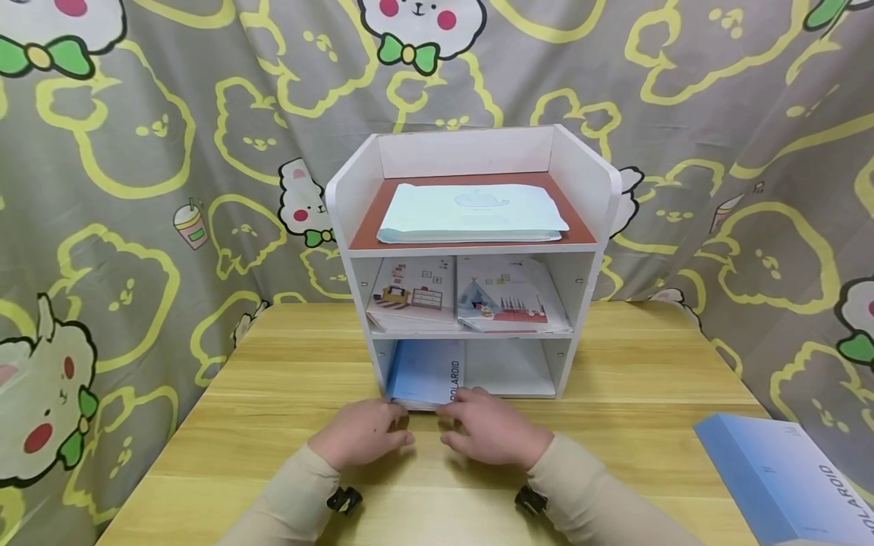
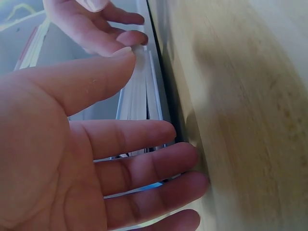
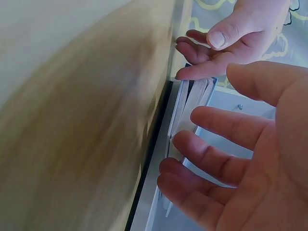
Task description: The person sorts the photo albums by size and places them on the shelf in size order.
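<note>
A blue-to-white book (image 1: 426, 371) marked POLAROID lies flat in the lower left compartment of a small white shelf (image 1: 587, 303). Its page edges (image 2: 134, 91) face out at the compartment's front. My left hand (image 1: 362, 432) is at the book's front left corner, fingers extended and thumb apart. At the front right corner is my right hand (image 1: 495, 428), its fingers loosely bent and spread. Both palms face each other across the book's front edge, as the right wrist view shows with the right hand (image 3: 269, 149) nearer. Neither hand grips the book.
White papers (image 1: 478, 212) with a whale drawing lie on the shelf's top. Two illustrated stacks (image 1: 413, 292) fill the middle level. Another blue POLAROID book or box (image 1: 785, 478) rests at the right of the wooden table (image 1: 273, 379). A patterned curtain (image 1: 225, 152) hangs behind.
</note>
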A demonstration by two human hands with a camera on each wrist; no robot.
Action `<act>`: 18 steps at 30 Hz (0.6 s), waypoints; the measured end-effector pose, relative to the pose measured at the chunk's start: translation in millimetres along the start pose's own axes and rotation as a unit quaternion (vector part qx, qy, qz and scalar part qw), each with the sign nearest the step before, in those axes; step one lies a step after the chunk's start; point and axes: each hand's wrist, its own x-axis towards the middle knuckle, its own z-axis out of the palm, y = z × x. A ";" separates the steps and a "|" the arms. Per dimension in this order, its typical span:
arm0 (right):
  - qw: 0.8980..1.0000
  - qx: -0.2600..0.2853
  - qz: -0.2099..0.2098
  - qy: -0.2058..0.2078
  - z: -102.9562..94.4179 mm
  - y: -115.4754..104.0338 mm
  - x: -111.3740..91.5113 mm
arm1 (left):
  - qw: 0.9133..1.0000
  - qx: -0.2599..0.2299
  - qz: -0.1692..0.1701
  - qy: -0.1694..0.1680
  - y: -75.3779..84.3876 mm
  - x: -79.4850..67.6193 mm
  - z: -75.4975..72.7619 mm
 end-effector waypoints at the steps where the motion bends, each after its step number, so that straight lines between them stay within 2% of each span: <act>1: 1.000 -0.001 -0.002 0.001 0.0 0.3 1.2 | 1.000 -0.001 -0.001 0.001 -0.3 0.8 0.3; 7: 1.000 -0.006 -0.008 0.005 1.6 2.3 9.7 | 1.000 0.001 -0.004 0.019 -2.0 5.9 1.4; 18: 0.999 -0.041 0.003 0.013 4.5 6.6 17.5 | 1.000 -0.002 -0.012 0.025 -4.6 13.0 2.0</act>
